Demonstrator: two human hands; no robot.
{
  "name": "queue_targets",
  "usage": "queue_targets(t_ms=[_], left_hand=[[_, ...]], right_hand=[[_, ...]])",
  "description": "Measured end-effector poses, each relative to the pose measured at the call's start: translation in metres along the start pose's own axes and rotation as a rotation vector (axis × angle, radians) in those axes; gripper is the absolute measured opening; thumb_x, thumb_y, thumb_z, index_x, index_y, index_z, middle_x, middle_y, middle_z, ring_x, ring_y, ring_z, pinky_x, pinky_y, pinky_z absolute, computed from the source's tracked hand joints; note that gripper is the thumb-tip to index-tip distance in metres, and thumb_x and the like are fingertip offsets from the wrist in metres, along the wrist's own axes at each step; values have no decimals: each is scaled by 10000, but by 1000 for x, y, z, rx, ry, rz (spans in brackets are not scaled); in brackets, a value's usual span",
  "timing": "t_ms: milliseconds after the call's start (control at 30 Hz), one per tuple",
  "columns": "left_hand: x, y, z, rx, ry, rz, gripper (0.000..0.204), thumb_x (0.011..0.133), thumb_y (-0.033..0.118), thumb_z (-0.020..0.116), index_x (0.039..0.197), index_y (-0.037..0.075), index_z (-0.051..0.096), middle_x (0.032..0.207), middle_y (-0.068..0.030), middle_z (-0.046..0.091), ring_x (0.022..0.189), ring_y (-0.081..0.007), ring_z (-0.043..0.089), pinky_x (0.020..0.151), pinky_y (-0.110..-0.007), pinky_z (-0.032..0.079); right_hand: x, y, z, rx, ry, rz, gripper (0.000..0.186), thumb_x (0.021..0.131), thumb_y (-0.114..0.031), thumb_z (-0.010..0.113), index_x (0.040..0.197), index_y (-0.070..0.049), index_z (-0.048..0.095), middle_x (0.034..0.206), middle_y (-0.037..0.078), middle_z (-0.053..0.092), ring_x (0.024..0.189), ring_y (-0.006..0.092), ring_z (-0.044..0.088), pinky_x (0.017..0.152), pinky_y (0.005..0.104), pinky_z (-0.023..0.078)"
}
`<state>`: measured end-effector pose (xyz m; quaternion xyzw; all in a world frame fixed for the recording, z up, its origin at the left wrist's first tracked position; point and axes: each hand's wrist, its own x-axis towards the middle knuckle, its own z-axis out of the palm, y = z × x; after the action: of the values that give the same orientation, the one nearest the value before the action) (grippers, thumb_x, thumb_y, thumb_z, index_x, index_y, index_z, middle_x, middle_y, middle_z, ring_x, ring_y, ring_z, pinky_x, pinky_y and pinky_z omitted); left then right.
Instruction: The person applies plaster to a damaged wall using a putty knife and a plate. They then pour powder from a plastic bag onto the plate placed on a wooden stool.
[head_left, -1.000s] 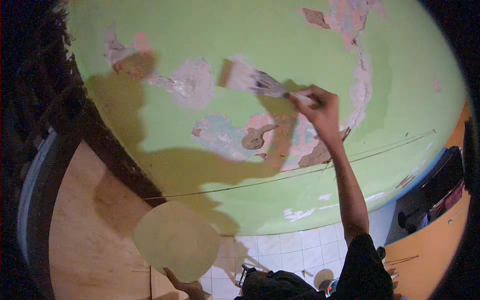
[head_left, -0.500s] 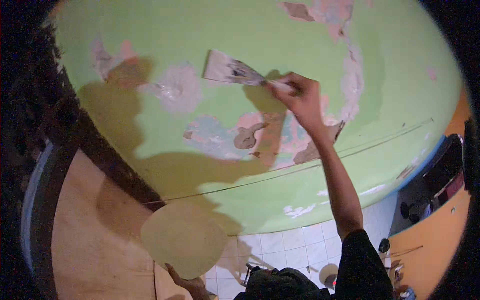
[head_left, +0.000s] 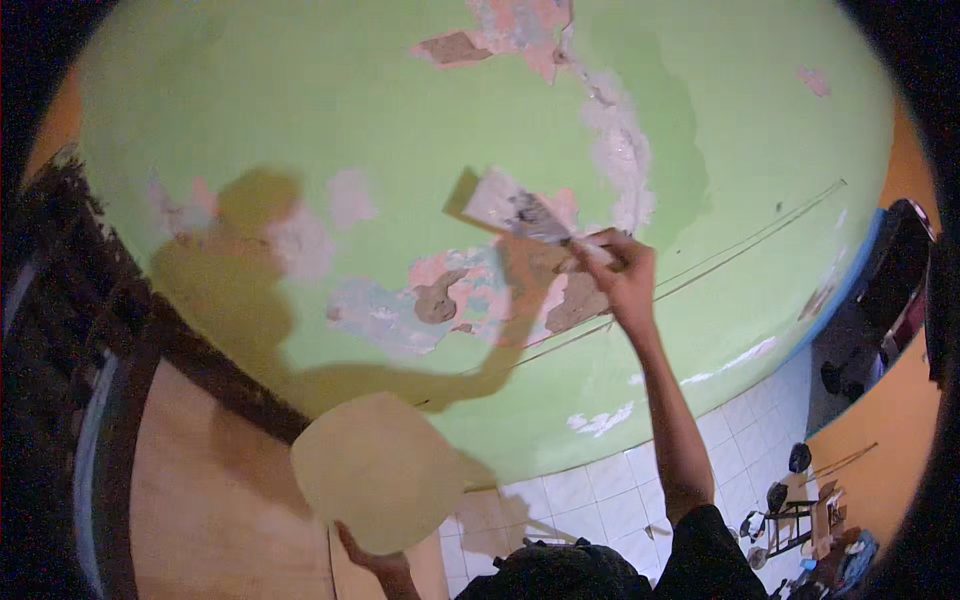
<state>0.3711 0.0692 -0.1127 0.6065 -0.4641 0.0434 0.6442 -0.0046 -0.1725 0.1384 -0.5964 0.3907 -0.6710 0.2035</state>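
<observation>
My right hand [head_left: 622, 275] grips a putty knife [head_left: 525, 208] with a wide, whitish, smeared blade. The blade points up and left in front of the green wall [head_left: 400, 110], its shadow just beside it; whether it touches cannot be told. Low on the left, my left hand [head_left: 370, 555] holds a rounded pale beige thing [head_left: 375, 475] by its lower edge; its kind is not clear. Pale filler patches [head_left: 300, 245] lie on the wall left of the blade, and a long filler streak [head_left: 622, 155] runs above my right hand. Peeled pink, blue and brown areas [head_left: 440, 295] show below the blade.
A brown wooden panel [head_left: 220, 480] with a dark frame [head_left: 215, 345] borders the wall at lower left. White floor tiles [head_left: 600, 495] lie below. Dark clutter and a small rack [head_left: 790, 525] stand at lower right, near an orange wall [head_left: 870, 450].
The view has shifted. My right hand and the putty knife have come down and away from the left filler patches, uncovering a pale patch where the blade was. My left hand keeps its hold.
</observation>
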Motion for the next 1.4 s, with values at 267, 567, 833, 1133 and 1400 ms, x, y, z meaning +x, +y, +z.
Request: queue_targets(t_ms=[267, 567, 833, 1133, 1400], left_hand=[[18, 73, 37, -1081, -16, -744, 574, 975, 443, 473, 1376, 35, 435, 1303, -121, 549, 1190, -285, 529, 990, -447, 435], [-26, 46, 27, -847, -55, -640, 545, 987, 406, 443, 1397, 48, 427, 1357, -133, 511, 1218, -316, 503, 1008, -487, 432], [-11, 50, 15, -873, -5, -749, 588, 972, 452, 440, 1413, 63, 413, 1415, -165, 458, 1272, -326, 464, 1020, -541, 431], [-1, 72, 60, -1025, -165, -613, 580, 958, 427, 452, 1402, 55, 416, 1411, -174, 448, 1299, -340, 434, 1049, -559, 409], [-12, 84, 52, -874, -53, -637, 579, 942, 388, 526, 1384, 25, 434, 1365, -164, 496, 1227, -325, 507, 999, -518, 465]], right_hand=[[-25, 30, -21, -48, -112, 180, 252, 844, -148, 741, 930, 78, 672, 787, 94, 689, 694, 119, 615, 609, 256, 487], [-8, -2, 47, -36, -118, -65, 231, 802, -146, 786, 868, 36, 659, 766, 66, 664, 712, 81, 607, 620, 269, 507], [-15, -12, 57, -227, -154, -219, 366, 735, -355, 784, 824, -14, 685, 597, 146, 602, 509, 261, 591, 517, 367, 464], [37, -19, 125, -283, -117, -514, 319, 773, -334, 702, 759, -38, 582, 674, 183, 606, 682, 401, 628, 639, 498, 508], [5, 12, 10, -125, 448, -218, 316, 846, -312, 710, 876, -3, 649, 607, 146, 590, 492, 205, 539, 496, 341, 422]])
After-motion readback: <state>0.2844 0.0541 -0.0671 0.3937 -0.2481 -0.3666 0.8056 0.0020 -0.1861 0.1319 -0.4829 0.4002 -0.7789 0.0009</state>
